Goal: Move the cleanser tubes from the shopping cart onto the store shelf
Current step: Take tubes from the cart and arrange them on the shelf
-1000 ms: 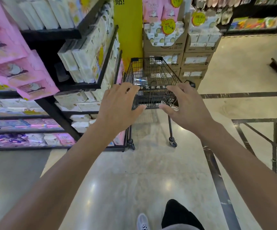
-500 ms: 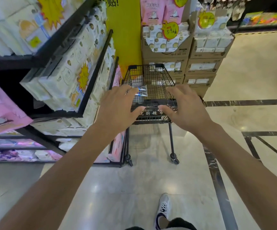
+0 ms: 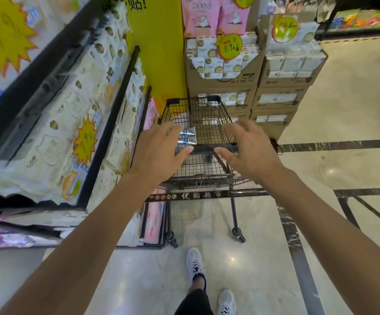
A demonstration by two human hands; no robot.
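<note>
A person is reaching both arms out over a black wire shopping cart in a supermarket aisle. The left hand is hanging above the basket's left side, fingers spread and relaxed, gripping nothing; the right hand is mirroring it above the right side, fingers likewise loose and released. Silvery cleanser tubes are lying inside the basket near its left wall, just past the left fingertips; at least two seem to be showing, though the hand is covering part of them and the count is uncertain. The store shelf, a black rack packed with pale tissue packs and yellow starburst price tags, is standing directly to the cart's left. Stacked cardboard display boxes are sitting beyond the cart beside a yellow pillar. White sneakers are showing on the glossy floor below.
</note>
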